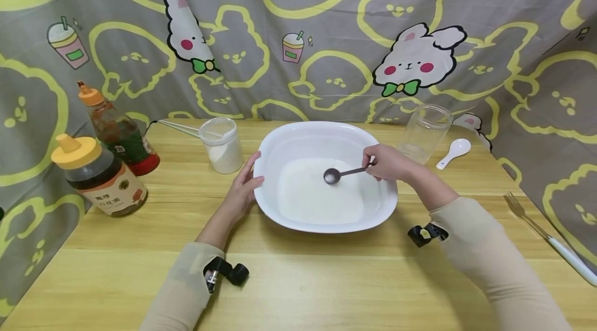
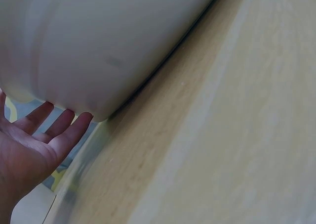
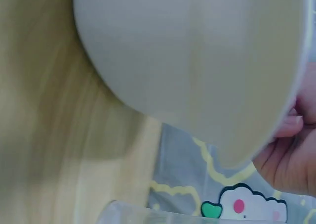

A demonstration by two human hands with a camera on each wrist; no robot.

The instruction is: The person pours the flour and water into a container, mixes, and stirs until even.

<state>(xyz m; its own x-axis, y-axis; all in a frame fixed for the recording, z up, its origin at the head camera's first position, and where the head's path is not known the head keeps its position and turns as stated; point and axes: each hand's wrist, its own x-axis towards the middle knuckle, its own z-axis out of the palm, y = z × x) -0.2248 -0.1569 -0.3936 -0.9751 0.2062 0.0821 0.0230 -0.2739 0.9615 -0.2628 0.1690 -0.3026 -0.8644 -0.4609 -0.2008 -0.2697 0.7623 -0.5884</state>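
Broadly, a wood-grain table (image 1: 298,279), and at its middle a wide white basin (image 1: 322,147) with a shallow pool of milky liquid (image 1: 322,204) inside. To the left, a yellow-capped jar of dark syrup (image 1: 109,186), just in front of a bottle of red sauce (image 1: 122,139). Between these and the basin, a see-through tub (image 1: 227,157) part full of white powder; beyond the basin's right side, a glass jar (image 1: 423,137). Against the basin's left outer side, the left hand (image 1: 240,191), with fingers spread. Over the right rim, the right hand (image 1: 389,162), with handle end pinched between thumb and fingers. Smallest, a dark spoon (image 1: 347,172): leftward from the pinching fingers, long axis roughly left to right, bowl over the liquid with something white in it. Dipped or raised, impossible to tell.
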